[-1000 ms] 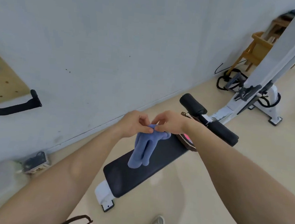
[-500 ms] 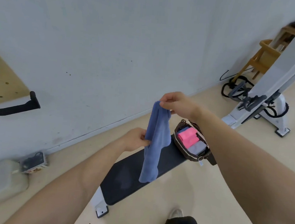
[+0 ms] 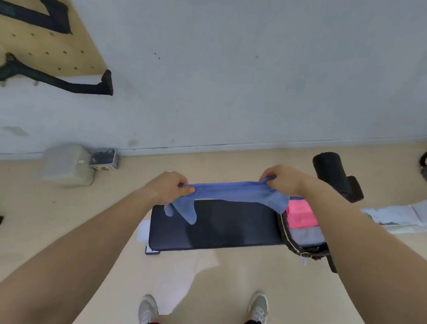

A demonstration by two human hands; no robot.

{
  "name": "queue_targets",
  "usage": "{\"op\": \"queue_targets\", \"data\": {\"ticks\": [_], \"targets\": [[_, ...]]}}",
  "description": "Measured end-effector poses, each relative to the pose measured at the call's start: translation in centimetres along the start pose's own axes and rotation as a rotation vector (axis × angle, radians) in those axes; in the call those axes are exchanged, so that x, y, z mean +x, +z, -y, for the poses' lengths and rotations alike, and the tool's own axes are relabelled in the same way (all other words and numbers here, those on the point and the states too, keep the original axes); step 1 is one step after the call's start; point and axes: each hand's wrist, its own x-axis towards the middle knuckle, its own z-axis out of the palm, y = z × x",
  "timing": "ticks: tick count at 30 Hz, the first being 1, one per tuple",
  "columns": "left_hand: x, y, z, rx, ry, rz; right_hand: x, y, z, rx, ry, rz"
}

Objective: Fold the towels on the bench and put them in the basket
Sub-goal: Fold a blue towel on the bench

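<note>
Blue towel [image 3: 233, 190] is stretched sideways between my two hands, above the far edge of the black padded surface [image 3: 227, 227]. My left hand [image 3: 169, 187] pinches one end of it between the thumb and curled fingers. Two loose corners hang down from this hand toward the surface; whether they touch it I cannot tell. My right hand [image 3: 283, 179] grips the other end with the fingers curled over the cloth, and a wider flap drops just under it.

Just below my right hand, at the right end of the surface, stands the dark basket [image 3: 289, 242]; my right forearm [image 3: 355, 239] covers a part of it. Inside it I see a folded pink towel [image 3: 299, 213] and, nearer to me, a folded grey towel [image 3: 306, 236], touching each other.

Beyond my right hand a black foam roller [image 3: 331, 169] points toward the wall [image 3: 242, 61]. Far to the left of my left hand a pale plastic container [image 3: 67, 166] sits on the beige floor [image 3: 223, 279], just beside a small box [image 3: 103, 158]. Below both hands, close to me, stand my two grey shoes [image 3: 147, 311].
</note>
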Motion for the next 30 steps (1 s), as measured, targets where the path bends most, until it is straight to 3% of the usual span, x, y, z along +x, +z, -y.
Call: {"op": "queue_targets", "data": {"ticks": [5,11,17,24,30], "targets": [[-0.5,2.3,3.8,-0.006,-0.044,0.154,1.7,3.6,-1.0,0.069,0.079,-0.044],[-1.7,7.9,10.5,0.145,-0.111,0.408,2.9,11.0,-2.2,-0.033,0.283,0.142],[-2.0,8.9,14.4,0.118,-0.124,0.48,4.4,14.1,-2.9,-0.172,0.339,0.215],[4.5,10.8,18.9,0.048,-0.212,0.265,11.3,14.8,-7.0,-0.285,0.427,0.109],[17.1,18.9,23.8,0.021,-0.259,-0.085,23.8,21.3,-13.6,-0.48,0.4,0.056]]}}
